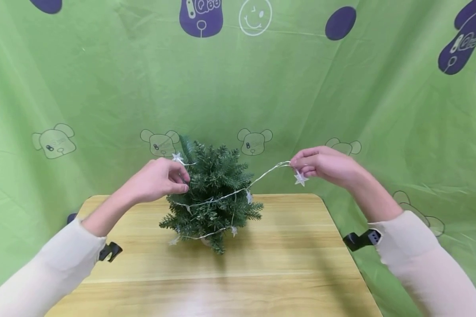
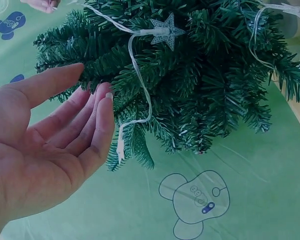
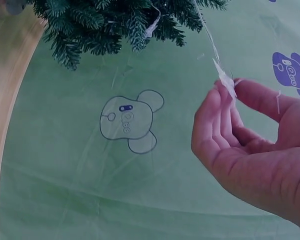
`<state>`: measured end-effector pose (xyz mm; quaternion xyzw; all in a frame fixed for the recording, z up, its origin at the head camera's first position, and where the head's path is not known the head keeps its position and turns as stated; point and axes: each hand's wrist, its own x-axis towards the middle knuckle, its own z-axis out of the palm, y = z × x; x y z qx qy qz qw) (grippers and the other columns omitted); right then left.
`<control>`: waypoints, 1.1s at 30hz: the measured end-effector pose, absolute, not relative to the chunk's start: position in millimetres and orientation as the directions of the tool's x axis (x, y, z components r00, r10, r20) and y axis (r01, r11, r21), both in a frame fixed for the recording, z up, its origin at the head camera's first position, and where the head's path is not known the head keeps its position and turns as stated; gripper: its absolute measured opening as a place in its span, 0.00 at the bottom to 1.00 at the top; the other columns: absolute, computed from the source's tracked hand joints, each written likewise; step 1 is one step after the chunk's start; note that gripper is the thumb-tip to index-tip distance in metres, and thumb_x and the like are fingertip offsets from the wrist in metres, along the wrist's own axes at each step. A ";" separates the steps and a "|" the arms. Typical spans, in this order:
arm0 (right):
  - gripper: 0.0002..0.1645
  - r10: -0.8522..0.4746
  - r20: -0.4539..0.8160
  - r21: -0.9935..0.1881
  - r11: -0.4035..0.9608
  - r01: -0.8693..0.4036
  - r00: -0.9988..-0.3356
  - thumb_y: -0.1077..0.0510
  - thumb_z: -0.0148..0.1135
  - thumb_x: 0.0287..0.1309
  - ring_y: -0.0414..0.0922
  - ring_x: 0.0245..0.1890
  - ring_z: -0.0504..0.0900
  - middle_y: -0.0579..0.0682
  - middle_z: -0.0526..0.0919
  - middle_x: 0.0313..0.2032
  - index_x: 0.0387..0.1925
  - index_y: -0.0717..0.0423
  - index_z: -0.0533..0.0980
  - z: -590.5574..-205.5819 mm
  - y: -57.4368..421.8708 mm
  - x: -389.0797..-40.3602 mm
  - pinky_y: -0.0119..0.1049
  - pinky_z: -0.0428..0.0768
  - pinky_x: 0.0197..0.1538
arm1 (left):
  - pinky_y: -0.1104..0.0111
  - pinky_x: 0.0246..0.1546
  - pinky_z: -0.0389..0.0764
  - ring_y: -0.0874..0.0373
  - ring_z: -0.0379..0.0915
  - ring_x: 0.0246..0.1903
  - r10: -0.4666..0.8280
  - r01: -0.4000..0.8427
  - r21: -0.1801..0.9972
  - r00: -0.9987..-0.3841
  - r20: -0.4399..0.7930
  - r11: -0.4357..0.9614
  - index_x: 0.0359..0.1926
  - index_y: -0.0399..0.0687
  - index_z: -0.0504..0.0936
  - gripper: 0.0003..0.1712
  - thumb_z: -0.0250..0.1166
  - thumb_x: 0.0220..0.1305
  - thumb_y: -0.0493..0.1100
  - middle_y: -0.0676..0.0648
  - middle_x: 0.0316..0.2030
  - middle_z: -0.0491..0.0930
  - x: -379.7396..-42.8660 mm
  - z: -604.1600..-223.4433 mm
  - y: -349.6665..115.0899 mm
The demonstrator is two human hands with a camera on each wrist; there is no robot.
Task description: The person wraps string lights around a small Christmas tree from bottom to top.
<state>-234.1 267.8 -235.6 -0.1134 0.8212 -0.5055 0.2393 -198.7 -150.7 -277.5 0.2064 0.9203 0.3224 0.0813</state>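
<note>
A small green Christmas tree (image 1: 218, 180) stands on the table, with a string of star lights (image 1: 226, 196) draped across its front. Out to the right of the tree, my right hand (image 1: 327, 165) pinches the string between thumb and fingers. A clear star (image 1: 300, 178) dangles just under those fingertips, and the wire runs taut back to the branches. My left hand (image 1: 158, 178) is at the tree's left side, its fingers loosely bent with fingertips right at the needles and nothing gripped. In the left wrist view another star (image 2: 167, 32) lies against the branches.
The wooden table (image 1: 293, 255) extends in front of and beside the tree. Behind it hangs a green curtain (image 1: 103, 88) with printed bear heads and purple shapes. Lower on the tree, more stars (image 1: 234, 230) hang from a second run of wire.
</note>
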 end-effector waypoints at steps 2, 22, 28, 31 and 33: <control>0.18 -0.419 -0.266 -0.894 0.445 0.059 -0.868 0.61 0.54 0.72 0.40 0.37 0.78 0.49 0.79 0.38 0.55 0.73 0.71 -236.4 263.4 -237.0 0.32 0.84 0.48 | 0.54 0.49 0.85 0.53 0.84 0.43 0.428 0.330 0.625 -0.904 -0.008 0.708 0.47 0.46 0.84 0.13 0.71 0.62 0.43 0.47 0.41 0.88 -198.8 -277.5 -150.6; 0.23 -0.354 -0.298 -0.935 0.294 0.197 -0.886 0.66 0.45 0.75 0.35 0.25 0.67 0.44 0.74 0.29 0.65 0.76 0.64 -234.6 208.5 -294.7 0.27 0.79 0.41 | 0.55 0.51 0.84 0.54 0.84 0.44 0.391 0.278 0.671 -0.920 -0.020 0.687 0.48 0.45 0.85 0.15 0.72 0.62 0.44 0.47 0.42 0.88 -198.3 -283.2 -152.2; 0.25 -0.374 -0.313 -0.925 0.328 0.191 -0.873 0.66 0.46 0.74 0.35 0.22 0.61 0.41 0.66 0.23 0.67 0.75 0.63 -229.0 188.3 -305.7 0.27 0.75 0.38 | 0.55 0.50 0.85 0.55 0.84 0.42 0.385 0.285 0.663 -0.923 -0.005 0.692 0.47 0.47 0.86 0.13 0.72 0.62 0.43 0.48 0.42 0.88 -198.8 -284.2 -153.2; 0.26 -0.360 -0.304 -0.917 0.363 0.168 -0.882 0.65 0.46 0.74 0.36 0.24 0.67 0.42 0.70 0.26 0.68 0.75 0.64 -223.3 177.9 -308.3 0.27 0.78 0.40 | 0.55 0.49 0.85 0.55 0.85 0.41 0.385 0.289 0.661 -0.923 0.000 0.693 0.46 0.47 0.86 0.12 0.72 0.62 0.42 0.49 0.41 0.88 -199.2 -284.3 -153.7; 0.25 -0.347 -0.300 -0.909 0.386 0.156 -0.889 0.65 0.48 0.74 0.37 0.28 0.73 0.44 0.74 0.29 0.67 0.74 0.65 -218.9 170.8 -309.1 0.28 0.81 0.43 | 0.56 0.49 0.85 0.55 0.85 0.41 0.384 0.286 0.664 -0.923 -0.001 0.691 0.46 0.47 0.86 0.11 0.72 0.62 0.42 0.49 0.41 0.89 -199.2 -284.3 -154.2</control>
